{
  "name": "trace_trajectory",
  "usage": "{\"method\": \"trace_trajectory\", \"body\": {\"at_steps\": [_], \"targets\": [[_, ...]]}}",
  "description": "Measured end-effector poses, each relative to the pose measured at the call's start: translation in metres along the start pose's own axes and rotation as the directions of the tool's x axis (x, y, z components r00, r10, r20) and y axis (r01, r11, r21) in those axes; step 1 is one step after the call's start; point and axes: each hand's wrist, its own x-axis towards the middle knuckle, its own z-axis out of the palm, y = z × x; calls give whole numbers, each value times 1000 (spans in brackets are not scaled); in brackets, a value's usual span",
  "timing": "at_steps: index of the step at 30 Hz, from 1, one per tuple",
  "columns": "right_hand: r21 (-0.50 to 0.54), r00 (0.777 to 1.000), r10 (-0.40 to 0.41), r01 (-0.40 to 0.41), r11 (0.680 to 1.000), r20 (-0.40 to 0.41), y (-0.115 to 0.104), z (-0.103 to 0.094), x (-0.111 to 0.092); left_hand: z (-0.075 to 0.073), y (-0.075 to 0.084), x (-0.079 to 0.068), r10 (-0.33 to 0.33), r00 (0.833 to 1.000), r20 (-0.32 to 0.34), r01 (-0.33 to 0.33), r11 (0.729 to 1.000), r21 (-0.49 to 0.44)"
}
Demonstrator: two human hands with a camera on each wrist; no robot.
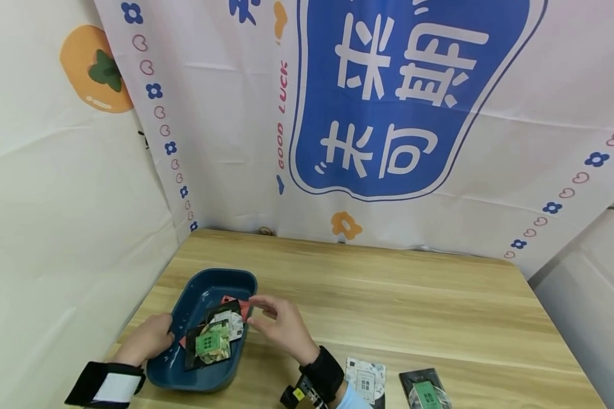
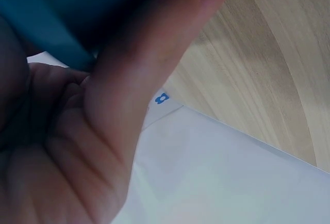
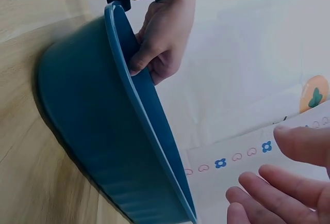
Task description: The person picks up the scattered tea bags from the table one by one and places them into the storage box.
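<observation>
A dark blue plastic basin (image 1: pixel 212 275) stands at the left of the table, with several flat packets (image 1: pixel 215 346) piled inside, black, white-and-green and red. My left hand (image 1: pixel 150 336) grips its left rim, the thumb over the inner side, as the right wrist view shows. Just off the opposite rim is my right hand (image 1: pixel 281 324), fingers loosely bent and nothing between them. From the right wrist, that hand (image 3: pixel 289 182) appears beside the basin wall (image 3: pixel 103 110). In the left wrist view the left palm and fingers (image 2: pixel 139 64) lie against the blue rim.
A white packet (image 1: pixel 365 380) and a black packet with a green label (image 1: pixel 424 391) lie on the wooden table (image 1: pixel 389 307) near its front edge, right of my right arm. A white printed cloth (image 1: pixel 235 142) hangs behind the table.
</observation>
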Motion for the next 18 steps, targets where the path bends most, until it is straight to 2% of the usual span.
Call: {"method": "trace_trajectory", "body": {"at_steps": [4,8,10,13,18], "targets": [[-47,1000,-9,9,999,5,-18,-9,-12,-1,1,-2,-5,1000,-4,5,1000,-2],[-87,1000,25,-25,996,-2,-45,-21,-26,-2,1,-3,11,1000,-24,-11,1000,9],[-111,999,36,-37,993,-13,-50,-27,-33,-2,2,-3,16,999,-30,-15,1000,11],[-134,998,44,-49,990,-42,-43,-37,-45,-2,2,-3,22,999,-35,-22,1000,21],[-218,991,57,-83,972,-120,-13,-54,-71,-2,3,-2,22,999,-28,-21,999,33]]}}
